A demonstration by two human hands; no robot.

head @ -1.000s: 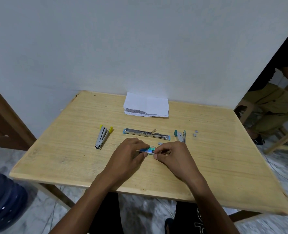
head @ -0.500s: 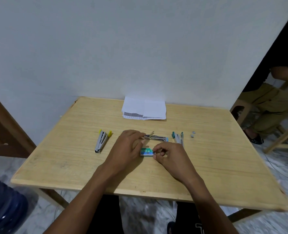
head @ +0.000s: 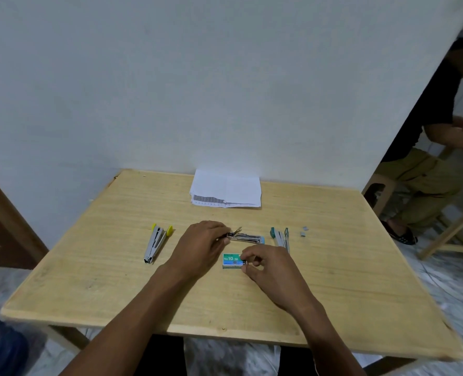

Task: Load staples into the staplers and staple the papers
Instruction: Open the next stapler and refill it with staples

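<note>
Three staplers lie in a row on the wooden table. A yellow-tipped stapler rests at the left, a teal-tipped one at the right. Between them a light-blue stapler lies opened flat, and my left hand grips its left end. In front of it sits a green staple box. My right hand pinches a small strip of staples at the box's right end. A stack of white papers lies at the table's far edge by the wall.
Two small loose staple pieces lie right of the teal stapler. Another person sits on a stool beyond the table's right side. A dark blue container stands on the floor at the lower left.
My left hand left the staple box and moved up onto the opened light-blue stapler's left end. My right hand stayed at the box, now pinching staples. The camera tilted up.
</note>
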